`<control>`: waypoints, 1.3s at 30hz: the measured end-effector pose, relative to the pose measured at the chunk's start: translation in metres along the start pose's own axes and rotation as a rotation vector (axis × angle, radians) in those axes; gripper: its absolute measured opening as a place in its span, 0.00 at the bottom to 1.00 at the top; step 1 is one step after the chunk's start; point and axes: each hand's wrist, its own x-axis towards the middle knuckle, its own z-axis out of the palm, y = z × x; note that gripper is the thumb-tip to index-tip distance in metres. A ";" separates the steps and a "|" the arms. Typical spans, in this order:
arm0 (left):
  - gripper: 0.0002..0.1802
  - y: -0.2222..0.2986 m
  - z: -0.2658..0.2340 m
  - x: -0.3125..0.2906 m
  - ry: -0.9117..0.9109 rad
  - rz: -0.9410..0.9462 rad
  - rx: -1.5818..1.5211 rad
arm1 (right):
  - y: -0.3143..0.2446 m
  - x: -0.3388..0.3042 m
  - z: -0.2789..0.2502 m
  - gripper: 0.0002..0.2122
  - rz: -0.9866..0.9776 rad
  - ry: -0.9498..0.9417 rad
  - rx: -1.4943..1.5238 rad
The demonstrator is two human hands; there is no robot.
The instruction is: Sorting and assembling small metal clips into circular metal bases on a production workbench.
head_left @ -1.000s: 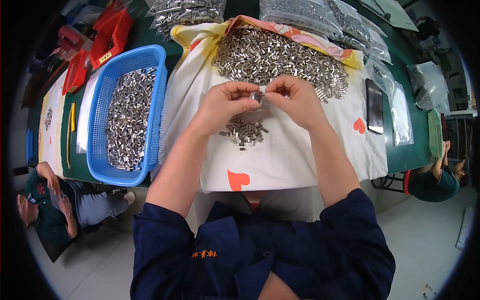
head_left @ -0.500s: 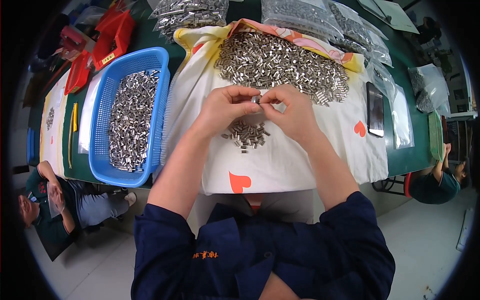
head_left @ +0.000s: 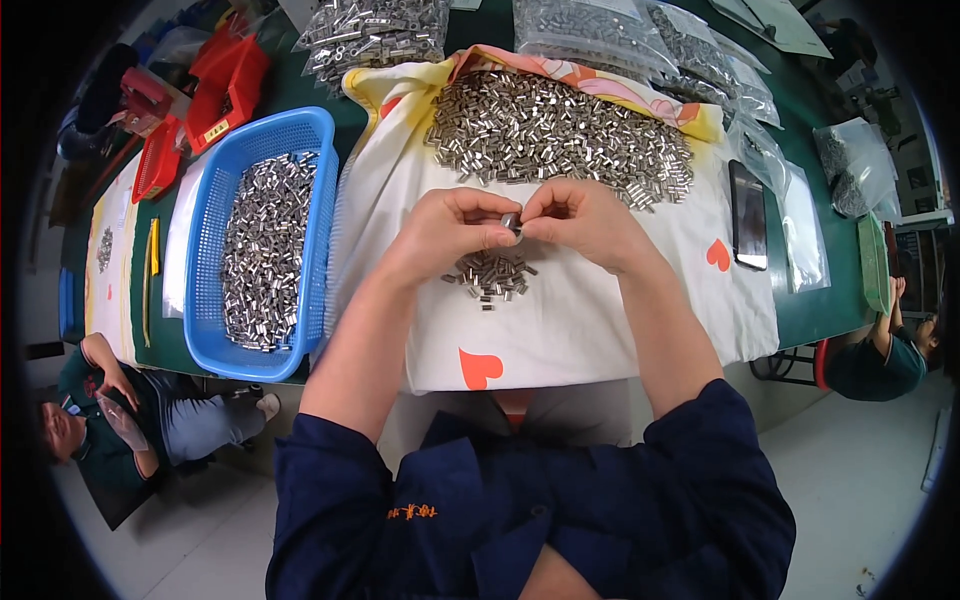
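A small shiny round metal piece sits between the fingertips of both hands, above a small pile of short metal cylinders on the white cloth. My left hand pinches it with thumb and fingers from the left. From the right, my right hand meets it in a closed pinch. Fingertips cover part of the piece, so its exact kind is unclear. Beyond the hands, a large heap of similar metal cylinders spreads over the cloth, which has red hearts and a yellow-pink folded border.
At left stands a blue basket of metal cylinders, with red bins behind it. Bags of metal parts line the far side. A phone and clear bags lie at right. Two people sit nearby, one on each side.
Both hands have come slightly nearer to my body with the metal piece, now closer over the small pile. The person at left has shifted their hands.
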 end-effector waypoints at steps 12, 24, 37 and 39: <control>0.16 -0.004 -0.003 0.001 0.065 0.003 -0.080 | -0.003 0.000 0.010 0.04 -0.024 0.081 -0.005; 0.16 -0.007 -0.008 0.000 0.106 0.011 -0.020 | 0.004 0.000 0.024 0.05 -0.360 0.316 -0.482; 0.17 -0.002 -0.006 -0.006 0.087 0.095 -0.044 | -0.008 -0.009 0.012 0.05 -0.197 0.085 -0.067; 0.18 -0.005 -0.006 -0.004 0.034 0.095 -0.018 | -0.001 -0.005 0.008 0.04 -0.182 0.053 0.009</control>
